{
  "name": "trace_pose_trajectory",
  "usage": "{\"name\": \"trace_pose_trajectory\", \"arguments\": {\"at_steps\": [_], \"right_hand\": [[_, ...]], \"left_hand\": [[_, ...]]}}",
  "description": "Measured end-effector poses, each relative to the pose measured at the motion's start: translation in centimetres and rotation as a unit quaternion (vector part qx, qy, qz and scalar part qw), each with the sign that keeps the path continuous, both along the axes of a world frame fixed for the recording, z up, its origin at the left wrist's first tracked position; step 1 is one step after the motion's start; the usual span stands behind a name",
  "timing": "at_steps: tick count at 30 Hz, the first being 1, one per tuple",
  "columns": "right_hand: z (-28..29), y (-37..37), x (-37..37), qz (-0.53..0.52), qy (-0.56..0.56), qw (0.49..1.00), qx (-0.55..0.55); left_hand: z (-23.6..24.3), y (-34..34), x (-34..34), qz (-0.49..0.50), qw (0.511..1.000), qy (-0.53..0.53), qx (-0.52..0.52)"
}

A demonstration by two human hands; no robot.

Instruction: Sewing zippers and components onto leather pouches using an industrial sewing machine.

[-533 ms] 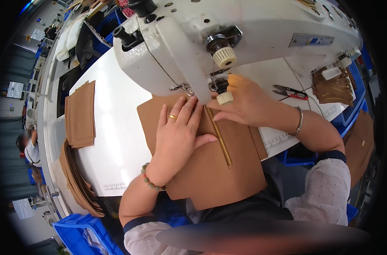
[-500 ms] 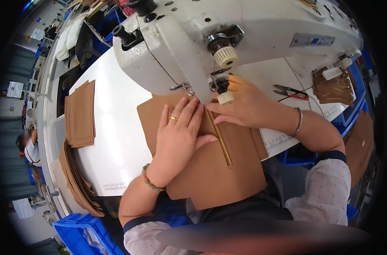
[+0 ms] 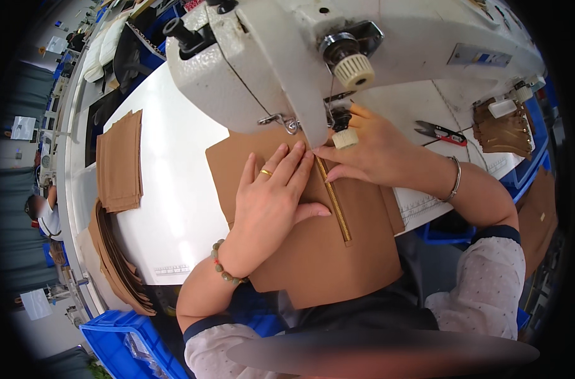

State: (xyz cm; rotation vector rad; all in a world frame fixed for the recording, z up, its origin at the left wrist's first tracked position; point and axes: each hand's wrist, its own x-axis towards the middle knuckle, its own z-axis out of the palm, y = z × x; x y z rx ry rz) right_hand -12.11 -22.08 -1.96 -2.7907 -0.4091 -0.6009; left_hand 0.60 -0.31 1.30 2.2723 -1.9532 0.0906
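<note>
My left hand (image 3: 272, 196) lies on a brown sheet (image 3: 319, 271), fingers stretched out and thumb apart, left of a brass zipper (image 3: 337, 208) set in the sheet. My right hand (image 3: 369, 148) rests on the sheet right of the zipper, index finger and thumb apart at the zipper's upper part; its other fingertips are partly hidden behind the white sewing machine's (image 3: 268, 57) needle area. The zipper's top end runs up under the machine head, where the needle is hidden from view.
Red-and-black snips (image 3: 450, 136) lie to the right, beside brown zippered pieces (image 3: 499, 129). Brown stacks sit at left, one flat (image 3: 118, 161), one curled (image 3: 117, 259). A blue crate (image 3: 117, 344) stands lower left; brown pieces (image 3: 533, 221) hang far right. A person (image 3: 46, 218) works in the background.
The view has shifted slightly, with the machine and table higher in the picture. My hands keep much the same pose on the sheet beside the zipper.
</note>
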Motion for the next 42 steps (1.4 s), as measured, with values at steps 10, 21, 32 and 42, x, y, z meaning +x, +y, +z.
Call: {"name": "trace_pose_trajectory", "arguments": {"at_steps": [10, 21, 32, 42], "right_hand": [[0.3, 0.0, 0.3, -0.002, -0.009, 1.0, -0.001], [0.4, 0.0, 0.6, 0.006, -0.013, 1.0, 0.005], [0.5, 0.0, 0.6, 0.002, -0.01, 1.0, 0.006], [0.6, -0.3, 0.6, 0.009, -0.001, 1.0, 0.011]], "left_hand": [[-0.1, -0.4, 0.4, -0.006, 1.0, 0.007, -0.016], [0.1, -0.5, 0.4, 0.005, 1.0, 0.011, -0.001], [0.1, -0.6, 0.9, -0.002, 1.0, 0.024, 0.001], [-0.4, -0.2, 1.2, -0.003, 0.999, 0.048, -0.018]]}}
